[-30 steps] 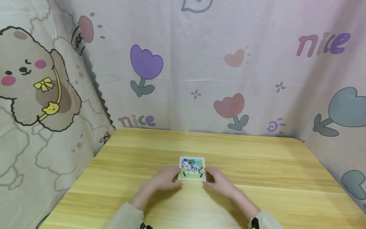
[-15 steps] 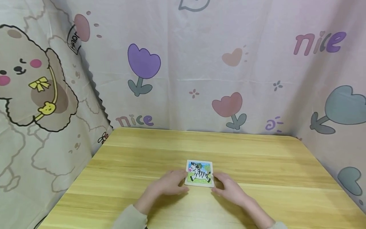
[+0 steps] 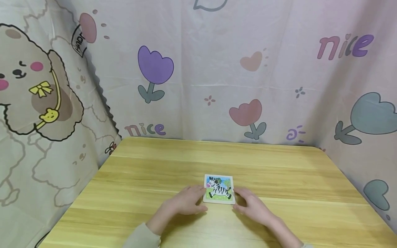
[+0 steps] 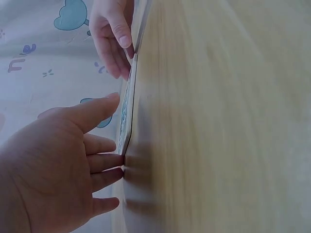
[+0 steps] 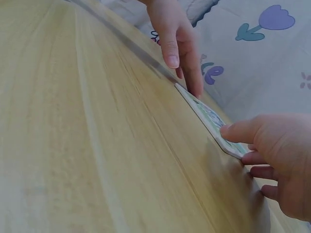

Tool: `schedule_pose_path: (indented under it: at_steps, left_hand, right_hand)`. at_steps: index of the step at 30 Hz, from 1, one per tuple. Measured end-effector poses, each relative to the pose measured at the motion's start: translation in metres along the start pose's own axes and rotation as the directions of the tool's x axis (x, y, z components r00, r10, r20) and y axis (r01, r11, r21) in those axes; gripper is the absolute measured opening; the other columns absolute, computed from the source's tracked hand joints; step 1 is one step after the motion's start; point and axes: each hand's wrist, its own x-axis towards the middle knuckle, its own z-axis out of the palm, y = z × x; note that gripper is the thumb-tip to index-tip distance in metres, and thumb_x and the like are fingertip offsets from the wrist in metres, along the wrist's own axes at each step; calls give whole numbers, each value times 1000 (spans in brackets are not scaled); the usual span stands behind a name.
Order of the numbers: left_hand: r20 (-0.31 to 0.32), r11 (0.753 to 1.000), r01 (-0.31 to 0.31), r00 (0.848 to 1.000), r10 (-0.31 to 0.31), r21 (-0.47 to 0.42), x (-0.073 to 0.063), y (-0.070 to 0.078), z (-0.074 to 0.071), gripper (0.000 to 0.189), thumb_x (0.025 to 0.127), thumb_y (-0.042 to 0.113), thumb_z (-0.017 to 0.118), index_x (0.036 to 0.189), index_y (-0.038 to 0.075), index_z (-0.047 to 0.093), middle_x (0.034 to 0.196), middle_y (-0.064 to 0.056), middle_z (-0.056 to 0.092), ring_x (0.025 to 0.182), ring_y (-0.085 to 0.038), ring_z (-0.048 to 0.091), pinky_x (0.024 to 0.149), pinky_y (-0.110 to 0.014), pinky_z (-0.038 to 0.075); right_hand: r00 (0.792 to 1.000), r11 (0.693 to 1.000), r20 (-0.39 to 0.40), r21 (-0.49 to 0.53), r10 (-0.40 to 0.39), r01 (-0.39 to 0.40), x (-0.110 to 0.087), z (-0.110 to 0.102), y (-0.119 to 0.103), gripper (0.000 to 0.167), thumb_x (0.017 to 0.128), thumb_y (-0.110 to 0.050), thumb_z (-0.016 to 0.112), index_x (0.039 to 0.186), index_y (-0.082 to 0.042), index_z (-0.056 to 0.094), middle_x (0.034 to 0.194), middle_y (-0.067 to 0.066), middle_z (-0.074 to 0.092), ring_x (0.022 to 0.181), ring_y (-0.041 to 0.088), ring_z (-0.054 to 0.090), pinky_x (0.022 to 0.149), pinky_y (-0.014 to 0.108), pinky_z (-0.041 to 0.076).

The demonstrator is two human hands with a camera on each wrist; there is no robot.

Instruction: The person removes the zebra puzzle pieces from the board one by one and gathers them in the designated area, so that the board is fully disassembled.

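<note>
A square zebra puzzle with a pale frame lies flat on the wooden table, picture side up. My left hand is at its left edge, and the left wrist view shows the fingertips touching that edge with the fingers extended. Along the opposite edge is my right hand. In the right wrist view its thumb reaches near the puzzle's near corner, while the other fingers are loosely bent beside the edge. Neither hand is curled round the puzzle.
Wood-grain table spreads around the puzzle. A printed curtain with tulips and hearts hangs behind its back edge. Another curtain with a bear print runs along the left side.
The puzzle has slid slightly right and nearer on the table, both hands moving along with it at its sides. The head view has shifted a little.
</note>
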Motion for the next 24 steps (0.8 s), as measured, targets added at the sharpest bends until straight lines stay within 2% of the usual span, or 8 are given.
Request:
schedule_pose_path:
  at_steps: [7,11,15,18,24]
  left_hand:
    - [-9,997,-21,1000,22,69,-1,0,4,74,87,51,54,143,6,35,147,-12,32,135,-28,28,110,-47,21]
    - [-30,989,-56,998,61,140,-3,1,7,75,88,52,52,145,8,30,150,-12,25,137,-29,22,110,-48,18]
    - [-42,964,-104,992,118,243,-8,3,8,77,88,55,49,146,9,28,151,-12,21,138,-31,19,110,-50,17]
    - [-28,945,-136,988,151,296,-12,5,7,78,88,57,47,146,10,28,152,-11,19,138,-30,19,109,-50,19]
    - [18,932,-155,987,158,329,-16,9,8,74,90,58,42,147,12,27,152,-11,19,138,-28,19,109,-48,21]
  right_hand:
    - [1000,999,-14,37,20,-20,6,-2,1,55,80,-18,72,128,2,52,127,17,54,120,36,46,100,53,35]
    - [999,998,-30,61,-11,13,16,-2,0,51,81,-13,70,126,4,53,124,18,55,118,36,48,99,52,36]
    - [999,997,-28,79,-18,20,30,-2,-5,49,82,-12,70,125,3,54,125,19,55,118,36,48,100,52,36]
    - [1000,995,-9,101,-6,7,43,-1,-9,48,82,-13,69,126,1,55,126,17,55,118,35,48,99,52,36]
    - [1000,995,11,99,0,-1,71,7,-16,42,82,-15,70,120,-3,59,117,12,60,108,31,55,93,50,43]
